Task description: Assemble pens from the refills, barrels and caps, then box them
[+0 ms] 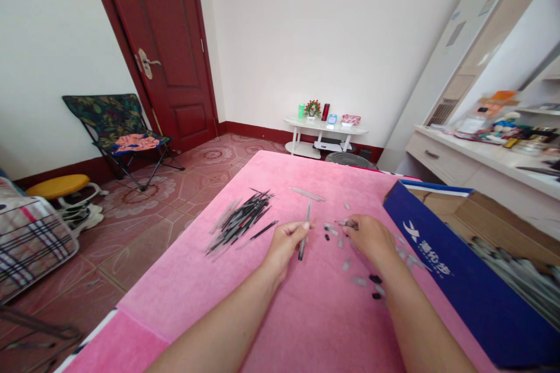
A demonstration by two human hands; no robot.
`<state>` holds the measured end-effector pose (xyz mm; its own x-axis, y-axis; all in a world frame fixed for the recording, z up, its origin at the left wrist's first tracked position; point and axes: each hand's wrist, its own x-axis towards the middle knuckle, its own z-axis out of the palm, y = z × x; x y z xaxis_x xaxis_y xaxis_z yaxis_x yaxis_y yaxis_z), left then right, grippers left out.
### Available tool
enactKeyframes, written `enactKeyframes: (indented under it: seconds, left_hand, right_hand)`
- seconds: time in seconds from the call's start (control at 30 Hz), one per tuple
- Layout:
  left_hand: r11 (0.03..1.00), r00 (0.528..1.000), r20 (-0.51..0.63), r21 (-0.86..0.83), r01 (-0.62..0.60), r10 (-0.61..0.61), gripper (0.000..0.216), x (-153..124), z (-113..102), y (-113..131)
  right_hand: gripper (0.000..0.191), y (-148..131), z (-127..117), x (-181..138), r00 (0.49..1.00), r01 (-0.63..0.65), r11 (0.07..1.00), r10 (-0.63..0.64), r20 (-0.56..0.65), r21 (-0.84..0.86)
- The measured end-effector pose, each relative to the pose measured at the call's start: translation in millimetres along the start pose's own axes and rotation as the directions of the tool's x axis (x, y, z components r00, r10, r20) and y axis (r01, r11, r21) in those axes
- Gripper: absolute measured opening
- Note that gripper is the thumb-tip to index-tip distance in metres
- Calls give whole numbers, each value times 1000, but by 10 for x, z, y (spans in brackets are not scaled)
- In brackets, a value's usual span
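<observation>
Upright between the fingertips of my left hand point(289, 242) is a grey, see-through pen point(303, 242) with a dark lower end. My right hand point(370, 236) is closed in a pinch over the small pieces at right, a small greyish-dark bit showing at its fingertips, too blurred to name. Around it lie clear pen caps point(359, 281) and short black plugs point(375, 278). Left of my left hand is a heap of black pen refills point(242, 218). Two pale pen barrels point(307, 193) lie beyond my hands.
A pink cloth point(210, 309) covers the table. At right stands a blue cardboard box point(459, 274) with many pens point(516, 265) inside. Behind it is a white dresser point(472, 157). A folding chair point(122, 122) and a yellow stool point(59, 185) stand on the floor at left.
</observation>
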<state>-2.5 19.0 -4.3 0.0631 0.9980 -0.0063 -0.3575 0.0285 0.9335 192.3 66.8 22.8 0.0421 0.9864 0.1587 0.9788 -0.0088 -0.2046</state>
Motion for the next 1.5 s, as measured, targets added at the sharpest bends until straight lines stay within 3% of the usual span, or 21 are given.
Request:
enactKeyframes:
  seconds: [0.13,0.27,0.33,0.43,0.63,0.83,1.1,1.5]
  left_hand:
    - [1000,1000,-12,6,10,-10,42,-5,7,6]
    - [999,1000,-5,32,6,-6,44,-8,8,-1]
    - [998,1000,4,59,-4,4,45,-18,15,3]
    - [993,999,41,113,-15,10,43,-49,37,31]
    - [987,995,103,158,-14,-2,38,-86,76,75]
    - [976,990,141,217,-17,-14,34,-68,82,45]
    - [960,979,204,279,-38,-21,38,-81,92,57]
    - [963,976,219,267,-44,-16,37,-72,68,14]
  right_hand:
    - [34,-34,-2,-57,993,-19,997,27,119,-72]
    - [23,-89,30,-83,993,-39,993,51,110,-109]
    - [15,-75,-4,-62,995,-16,998,22,94,-69]
    - [14,-32,-112,-18,994,86,987,-94,55,133]
    - [14,16,-289,-8,958,210,774,-284,32,598]
    - [27,35,-337,-25,985,74,579,-170,32,812]
    - [29,-84,-309,-54,983,-16,401,-161,87,916]
    - [30,-131,-313,-60,990,-36,350,-113,80,936]
